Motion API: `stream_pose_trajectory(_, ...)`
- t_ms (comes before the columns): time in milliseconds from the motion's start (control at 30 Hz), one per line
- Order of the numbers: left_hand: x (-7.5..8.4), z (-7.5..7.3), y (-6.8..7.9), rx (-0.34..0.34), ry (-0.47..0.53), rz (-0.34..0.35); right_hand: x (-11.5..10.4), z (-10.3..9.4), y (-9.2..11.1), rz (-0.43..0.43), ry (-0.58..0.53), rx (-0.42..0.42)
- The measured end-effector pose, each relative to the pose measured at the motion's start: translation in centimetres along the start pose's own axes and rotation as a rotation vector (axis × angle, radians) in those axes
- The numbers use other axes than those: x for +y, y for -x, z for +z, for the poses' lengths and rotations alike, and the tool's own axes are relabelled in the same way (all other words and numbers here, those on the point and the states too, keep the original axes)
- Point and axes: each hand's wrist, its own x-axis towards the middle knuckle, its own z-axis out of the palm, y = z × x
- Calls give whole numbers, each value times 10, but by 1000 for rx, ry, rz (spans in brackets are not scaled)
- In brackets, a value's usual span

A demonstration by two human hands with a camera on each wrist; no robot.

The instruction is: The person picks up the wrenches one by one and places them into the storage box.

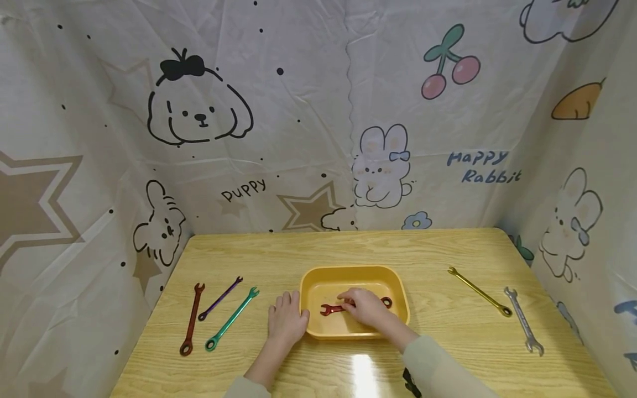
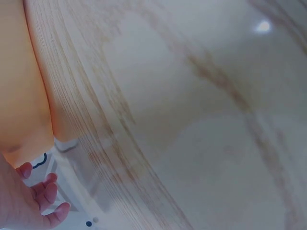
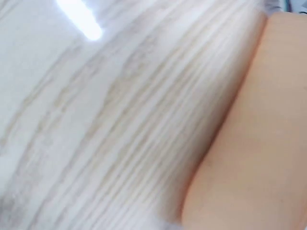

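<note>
A yellow-orange plastic tray (image 1: 318, 330) stands in the middle of the table, with a red combination wrench (image 1: 331, 309) inside it. My right hand (image 1: 367, 308) reaches over the tray's front right rim and pinches the wrench near its middle, covering part of the shaft. The wrench's open end points left and its ring end right. Against the tray's left side rests my left hand (image 1: 287, 319), its fingers fairly straight along the outer wall. The left wrist view shows those fingers beside the tray wall (image 2: 21, 81). Only the tray wall (image 3: 254, 134) and wood grain fill the right wrist view.
On the left of the table (image 1: 278, 251) lie a dark red wrench (image 1: 192, 320), a purple wrench (image 1: 220, 299) and a green wrench (image 1: 231, 320). A yellow wrench (image 1: 479, 291) and a silver wrench (image 1: 523, 320) lie on the right. Printed cloth (image 1: 298, 149) hangs behind.
</note>
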Motion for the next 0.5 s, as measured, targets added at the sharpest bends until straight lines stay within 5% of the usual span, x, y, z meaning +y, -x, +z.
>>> stream_pose_trajectory(167, 0, 1, 0, 4, 0, -1, -3, -13, 0, 31, -53, 19)
stream_pose_trajectory(500, -2, 2, -1, -6, -7, 3, 1, -35, 8, 34, -123, 211)
